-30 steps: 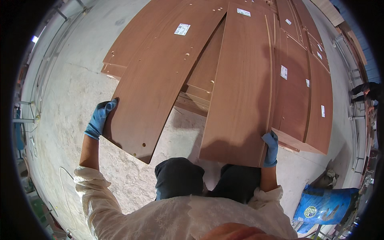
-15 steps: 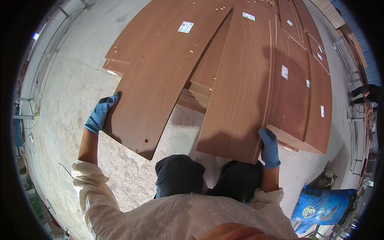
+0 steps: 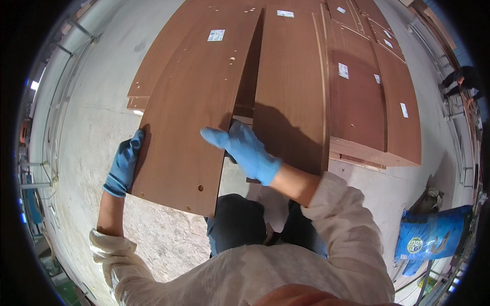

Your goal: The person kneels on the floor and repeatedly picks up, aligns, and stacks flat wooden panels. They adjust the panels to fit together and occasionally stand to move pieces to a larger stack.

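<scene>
Clock read from view centre. Brown panel (image 3: 186, 122) lies at 10–11, near end toward 7, far end toward 12. Left edge gripped by gloved left hand (image 3: 123, 164) at 9. Right edge gripped by gloved right hand (image 3: 251, 152) at centre, thumb laid across top face. Near right corner placed just at left knee (image 3: 236, 224); contact can't be confirmed.

Widest room given at 8–9: concrete floor (image 3: 89, 148) between brown panel and metal rails (image 3: 34, 185). Only a narrow wedge gap left between brown panel and second panel (image 3: 291, 76) at 1; gap widened toward near end. Second panel's near end crossed by right forearm (image 3: 293, 183).

Right side blocked by panel stack (image 3: 357, 104) at 2–3. Blue sack (image 3: 434, 232) set down at 4, co-worker (image 3: 467, 80) seen between 2 and 3, past the stack. Another stack (image 3: 137, 103) partly covered at 10.
</scene>
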`<state>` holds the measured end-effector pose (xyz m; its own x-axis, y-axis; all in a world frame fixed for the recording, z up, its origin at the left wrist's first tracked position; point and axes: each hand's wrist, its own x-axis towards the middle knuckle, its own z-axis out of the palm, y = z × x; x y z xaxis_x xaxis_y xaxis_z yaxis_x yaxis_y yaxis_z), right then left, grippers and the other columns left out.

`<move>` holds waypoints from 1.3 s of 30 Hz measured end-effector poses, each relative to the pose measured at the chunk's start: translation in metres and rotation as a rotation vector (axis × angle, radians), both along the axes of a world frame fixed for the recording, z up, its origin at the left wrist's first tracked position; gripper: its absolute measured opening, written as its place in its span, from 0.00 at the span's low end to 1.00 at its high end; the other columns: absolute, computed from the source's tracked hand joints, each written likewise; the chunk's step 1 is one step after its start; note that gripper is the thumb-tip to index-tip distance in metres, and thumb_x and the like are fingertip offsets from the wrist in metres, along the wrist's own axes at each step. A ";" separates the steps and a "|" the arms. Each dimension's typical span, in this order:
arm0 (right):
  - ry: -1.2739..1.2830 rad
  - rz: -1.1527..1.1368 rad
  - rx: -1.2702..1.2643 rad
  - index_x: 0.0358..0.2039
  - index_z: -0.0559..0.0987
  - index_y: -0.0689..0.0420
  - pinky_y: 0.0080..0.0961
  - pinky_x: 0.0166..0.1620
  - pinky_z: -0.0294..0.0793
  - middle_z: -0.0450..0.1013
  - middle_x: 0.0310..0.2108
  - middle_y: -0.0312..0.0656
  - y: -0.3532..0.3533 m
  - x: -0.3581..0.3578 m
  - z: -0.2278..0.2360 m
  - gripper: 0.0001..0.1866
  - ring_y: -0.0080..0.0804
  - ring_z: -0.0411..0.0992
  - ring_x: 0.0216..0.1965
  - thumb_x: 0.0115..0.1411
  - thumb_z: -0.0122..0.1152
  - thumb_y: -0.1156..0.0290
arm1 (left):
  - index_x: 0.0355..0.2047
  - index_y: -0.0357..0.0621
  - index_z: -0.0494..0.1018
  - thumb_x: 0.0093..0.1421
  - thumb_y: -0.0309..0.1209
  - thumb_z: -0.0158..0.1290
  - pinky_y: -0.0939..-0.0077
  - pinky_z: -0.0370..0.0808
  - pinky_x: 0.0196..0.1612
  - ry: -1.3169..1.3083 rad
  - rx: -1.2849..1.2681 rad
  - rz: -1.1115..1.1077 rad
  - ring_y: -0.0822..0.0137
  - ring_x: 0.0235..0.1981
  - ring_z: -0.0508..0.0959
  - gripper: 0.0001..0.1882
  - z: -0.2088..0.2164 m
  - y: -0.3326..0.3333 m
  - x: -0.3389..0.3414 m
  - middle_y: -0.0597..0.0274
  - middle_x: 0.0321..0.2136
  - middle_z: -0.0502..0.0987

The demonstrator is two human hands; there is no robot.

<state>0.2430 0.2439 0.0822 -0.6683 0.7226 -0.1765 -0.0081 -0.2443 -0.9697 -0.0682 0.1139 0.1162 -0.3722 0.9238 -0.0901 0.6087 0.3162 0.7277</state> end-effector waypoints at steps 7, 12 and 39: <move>0.247 -0.130 -0.014 0.39 0.81 0.62 0.21 0.41 0.73 0.76 0.29 0.33 0.005 0.028 0.008 0.09 0.21 0.72 0.32 0.64 0.64 0.70 | 0.50 0.27 0.79 0.73 0.57 0.48 0.72 0.76 0.47 -0.126 0.010 0.136 0.71 0.38 0.74 0.36 -0.002 -0.014 0.054 0.60 0.36 0.82; 0.262 -0.202 0.073 0.50 0.81 0.64 0.22 0.49 0.74 0.78 0.40 0.32 0.038 0.091 0.025 0.14 0.19 0.73 0.42 0.64 0.64 0.77 | 0.58 0.27 0.75 0.73 0.48 0.54 0.76 0.75 0.51 -0.417 0.298 0.062 0.72 0.44 0.77 0.31 0.001 0.025 0.122 0.58 0.47 0.83; -0.302 -0.723 0.343 0.48 0.82 0.72 0.23 0.43 0.76 0.81 0.39 0.42 0.222 0.415 -0.040 0.24 0.25 0.76 0.37 0.63 0.69 0.61 | 0.34 0.26 0.81 0.61 0.50 0.67 0.73 0.74 0.34 -0.632 0.029 0.044 0.72 0.28 0.72 0.30 -0.056 0.281 0.451 0.63 0.25 0.76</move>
